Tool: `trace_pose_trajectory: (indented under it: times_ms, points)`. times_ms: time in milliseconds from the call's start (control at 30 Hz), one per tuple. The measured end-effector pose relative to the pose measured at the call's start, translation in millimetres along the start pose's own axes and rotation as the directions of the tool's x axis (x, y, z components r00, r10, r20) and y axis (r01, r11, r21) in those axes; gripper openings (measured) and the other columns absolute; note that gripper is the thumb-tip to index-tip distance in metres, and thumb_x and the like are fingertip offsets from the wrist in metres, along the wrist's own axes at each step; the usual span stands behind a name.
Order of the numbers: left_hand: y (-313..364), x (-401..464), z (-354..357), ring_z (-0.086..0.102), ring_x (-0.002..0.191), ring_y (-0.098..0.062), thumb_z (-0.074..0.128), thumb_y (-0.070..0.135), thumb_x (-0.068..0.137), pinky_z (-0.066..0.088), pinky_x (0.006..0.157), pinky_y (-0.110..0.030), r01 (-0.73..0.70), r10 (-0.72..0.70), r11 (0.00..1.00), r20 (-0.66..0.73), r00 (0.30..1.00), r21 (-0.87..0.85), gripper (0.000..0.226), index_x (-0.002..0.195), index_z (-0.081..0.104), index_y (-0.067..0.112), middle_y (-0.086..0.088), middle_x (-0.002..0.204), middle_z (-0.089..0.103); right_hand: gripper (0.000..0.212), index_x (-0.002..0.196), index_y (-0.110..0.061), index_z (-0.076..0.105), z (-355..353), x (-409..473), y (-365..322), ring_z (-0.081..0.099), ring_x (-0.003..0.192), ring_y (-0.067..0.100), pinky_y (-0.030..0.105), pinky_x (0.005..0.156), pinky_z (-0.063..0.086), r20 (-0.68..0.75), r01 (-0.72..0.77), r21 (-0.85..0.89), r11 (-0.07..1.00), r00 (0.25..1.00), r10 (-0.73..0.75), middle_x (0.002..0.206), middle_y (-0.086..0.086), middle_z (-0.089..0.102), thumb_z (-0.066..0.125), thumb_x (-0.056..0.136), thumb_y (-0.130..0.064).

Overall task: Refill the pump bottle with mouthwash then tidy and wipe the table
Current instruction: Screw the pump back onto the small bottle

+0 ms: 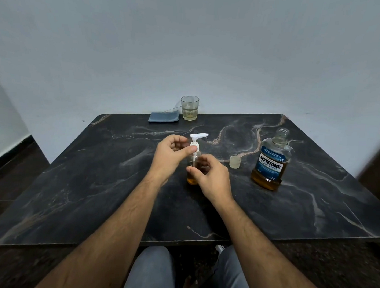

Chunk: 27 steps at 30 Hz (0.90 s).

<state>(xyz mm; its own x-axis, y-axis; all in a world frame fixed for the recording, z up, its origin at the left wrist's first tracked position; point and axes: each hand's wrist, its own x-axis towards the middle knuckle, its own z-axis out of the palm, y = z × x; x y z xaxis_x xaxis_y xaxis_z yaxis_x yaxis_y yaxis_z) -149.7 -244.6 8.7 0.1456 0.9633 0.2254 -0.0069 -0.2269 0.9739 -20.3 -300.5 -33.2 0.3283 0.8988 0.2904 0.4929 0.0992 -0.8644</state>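
Observation:
A small clear pump bottle [192, 177] with amber liquid in its lower part stands upright mid-table. My right hand [211, 178] wraps around its body. My left hand [170, 152] pinches the white collar of the pump head [197, 138], which sits on the bottle's neck with its tube running down inside. To the right stands the mouthwash bottle [272, 160], blue label, uncapped, amber liquid low in it. Its clear cap [235, 162] rests on the table between the two bottles.
A folded blue-grey cloth [164, 116] lies at the far edge of the dark marble table [95, 172]. Beside it stands a drinking glass [189, 108] holding a little pale liquid. A white wall rises behind; my knees show below the near edge.

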Motion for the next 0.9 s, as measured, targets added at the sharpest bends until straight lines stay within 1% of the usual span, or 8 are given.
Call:
trace_pose_trajectory:
  times_ms: [133,300,400,500,600,667,767,900]
  points:
    - [1.5,-2.7,-3.8,0.071,0.082,-0.008,0.077,0.007,0.082,0.055,0.079,-0.023,-0.023,0.023,1.000,0.036,0.999,-0.005,0.010,0.089,0.074,0.013,0.000,0.085,0.076,0.037,0.108,-0.025,0.067,-1.5,1.4,-0.5,0.067,0.094,0.005,0.034,0.090,0.056,0.021,-0.012,0.000,1.000,1.000,0.012,0.098,-0.009,0.072,0.083,0.076,-0.036]
    - [3.9,-6.5,-2.6,0.070,0.102,-0.006,0.062,0.000,0.091,0.052,0.091,-0.019,-0.023,0.018,0.999,0.135,0.991,0.030,0.025,0.104,0.073,0.018,0.003,0.103,0.077,0.037,0.108,-0.025,0.068,-0.3,1.6,1.1,0.067,0.094,0.005,0.034,0.090,0.056,0.026,-0.020,-0.004,1.000,0.999,0.020,0.098,-0.010,0.072,0.082,0.076,-0.036]
    - [3.2,-7.9,9.5,0.068,0.110,-0.007,0.067,0.006,0.091,0.051,0.092,-0.018,-0.007,0.003,1.000,0.174,0.985,0.025,0.020,0.109,0.071,0.014,0.004,0.112,0.074,0.036,0.107,-0.025,0.068,0.8,2.5,1.9,0.067,0.092,0.005,0.035,0.088,0.057,0.014,-0.006,-0.026,1.000,1.000,0.006,0.095,-0.010,0.072,0.082,0.076,-0.037]
    - [5.4,-4.9,20.5,0.069,0.100,-0.005,0.077,0.020,0.085,0.054,0.092,-0.024,0.007,-0.014,0.996,0.076,0.997,0.093,0.021,0.104,0.073,0.016,0.012,0.103,0.073,0.037,0.109,-0.024,0.068,-0.4,3.2,0.8,0.067,0.093,0.005,0.034,0.089,0.056,0.018,0.002,-0.045,0.999,1.000,-0.001,0.097,-0.011,0.073,0.081,0.076,-0.036]
    - [7.4,-2.9,23.1,0.068,0.083,-0.006,0.084,0.029,0.075,0.054,0.079,-0.024,-0.013,0.027,0.977,-0.063,0.998,0.212,0.023,0.091,0.068,0.028,0.008,0.086,0.073,0.037,0.108,-0.025,0.067,-1.0,3.4,0.4,0.067,0.093,0.004,0.034,0.089,0.056,0.028,-0.003,-0.045,0.999,1.000,0.004,0.097,-0.011,0.072,0.081,0.076,-0.037]
    - [5.4,-1.7,21.4,0.069,0.084,-0.010,0.088,0.034,0.069,0.054,0.078,-0.028,-0.008,0.032,0.970,-0.097,0.995,0.242,0.031,0.089,0.064,0.030,0.006,0.085,0.073,0.037,0.108,-0.024,0.068,-1.5,3.3,0.1,0.067,0.093,0.004,0.033,0.090,0.056,0.035,-0.007,-0.044,0.999,0.999,0.009,0.096,-0.011,0.072,0.082,0.076,-0.036]
    - [2.8,-2.1,18.6,0.071,0.080,-0.010,0.088,0.031,0.069,0.058,0.077,-0.031,0.026,-0.009,0.977,-0.083,0.997,0.210,0.030,0.089,0.068,0.021,0.002,0.083,0.076,0.038,0.108,-0.024,0.067,-2.7,3.8,-0.6,0.067,0.093,0.005,0.033,0.089,0.056,0.043,-0.013,-0.043,0.999,0.999,0.014,0.097,-0.010,0.072,0.083,0.075,-0.036]
    - [6.9,-6.2,16.8,0.068,0.078,-0.006,0.078,0.017,0.083,0.056,0.080,-0.030,0.001,-0.003,0.994,0.017,1.000,0.112,0.009,0.091,0.075,0.014,-0.002,0.084,0.077,0.037,0.108,-0.023,0.067,-5.0,4.2,-2.9,0.067,0.093,0.006,0.034,0.090,0.056,0.065,-0.027,-0.036,0.999,0.997,0.029,0.096,-0.009,0.072,0.083,0.076,-0.033]
